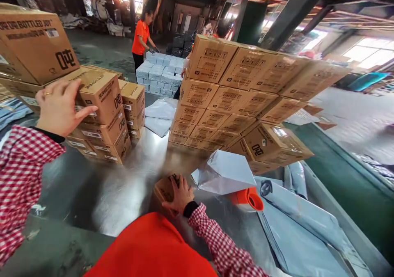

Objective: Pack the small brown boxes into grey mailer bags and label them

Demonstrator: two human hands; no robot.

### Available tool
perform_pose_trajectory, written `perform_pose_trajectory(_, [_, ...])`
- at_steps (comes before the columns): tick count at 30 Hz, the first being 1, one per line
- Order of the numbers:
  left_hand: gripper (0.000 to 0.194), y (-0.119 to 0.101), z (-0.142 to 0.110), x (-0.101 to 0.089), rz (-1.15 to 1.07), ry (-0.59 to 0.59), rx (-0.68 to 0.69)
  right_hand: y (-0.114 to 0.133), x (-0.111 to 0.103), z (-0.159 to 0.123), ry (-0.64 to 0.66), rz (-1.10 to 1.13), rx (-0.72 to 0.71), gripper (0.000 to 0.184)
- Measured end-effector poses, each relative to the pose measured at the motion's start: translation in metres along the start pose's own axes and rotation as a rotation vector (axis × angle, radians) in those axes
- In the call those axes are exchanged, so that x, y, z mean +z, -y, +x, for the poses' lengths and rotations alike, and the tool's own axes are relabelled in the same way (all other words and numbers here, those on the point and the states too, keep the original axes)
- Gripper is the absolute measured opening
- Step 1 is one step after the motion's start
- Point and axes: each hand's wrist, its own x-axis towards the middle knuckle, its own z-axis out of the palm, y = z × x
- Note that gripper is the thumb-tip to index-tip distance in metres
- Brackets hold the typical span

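My left hand (60,106) reaches up to the stack of brown cartons (104,117) on my left, fingers and thumb closing round the corner of the top carton (100,94). My right hand (180,195) lies low in front of me, fingers curled over a small brown carton (163,190) resting on the shiny metal table (123,186). Both sleeves are red-and-white check. A grey mailer bag (224,172) lies puffed up just right of that carton.
A tall wall of brown cartons (234,100) stands across the middle. An orange tape dispenser (248,199) and flat grey bags (301,236) lie at right. A person in an orange shirt (140,39) works at wrapped grey parcels (160,74) behind.
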Motion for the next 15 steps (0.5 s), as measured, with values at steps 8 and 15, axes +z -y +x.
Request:
perform_pose_trajectory(8, [0.087, -0.004, -0.006, 0.004, -0.033, -0.027, 0.076, -0.053, -0.018, -0.022, 0.178, -0.272, -0.278, 0.125])
perform_pose_trajectory(15, [0.077, -0.001, -0.010, 0.003, 0.011, 0.008, 0.175, -0.057, -0.025, -0.031, 0.234, -0.334, -0.193, 0.131])
